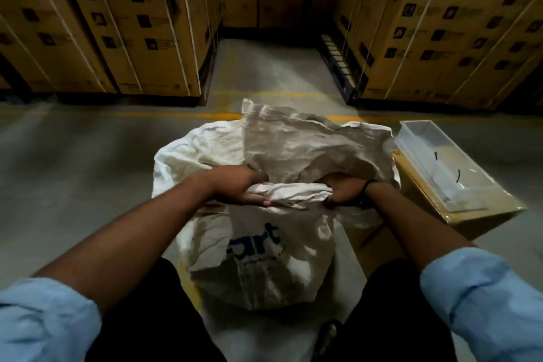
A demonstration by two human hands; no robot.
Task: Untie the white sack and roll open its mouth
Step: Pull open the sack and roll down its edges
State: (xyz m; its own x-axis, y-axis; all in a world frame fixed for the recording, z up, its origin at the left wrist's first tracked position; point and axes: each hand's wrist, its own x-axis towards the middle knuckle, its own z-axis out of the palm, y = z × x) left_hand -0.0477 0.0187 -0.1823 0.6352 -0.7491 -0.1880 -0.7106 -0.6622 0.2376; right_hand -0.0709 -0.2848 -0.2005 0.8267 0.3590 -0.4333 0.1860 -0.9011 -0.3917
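Note:
A white woven sack (264,258) with blue lettering stands on the floor between my knees. Its near rim is bunched into a thick roll (293,194) across the top. My left hand (241,188) grips the left end of that roll, fingers curled over it. My right hand (343,189) grips the right end; a dark band sits on that wrist. Behind my hands the far side of the sack's mouth (302,144) stands up, crumpled and greyish. More white fabric (191,150) spreads out to the left behind it.
A clear plastic tray (440,164) lies on a flat cardboard box (476,209) just right of the sack. Tall stacks of strapped cartons (117,23) line both sides of an aisle ahead. A yellow line (176,114) crosses the concrete floor.

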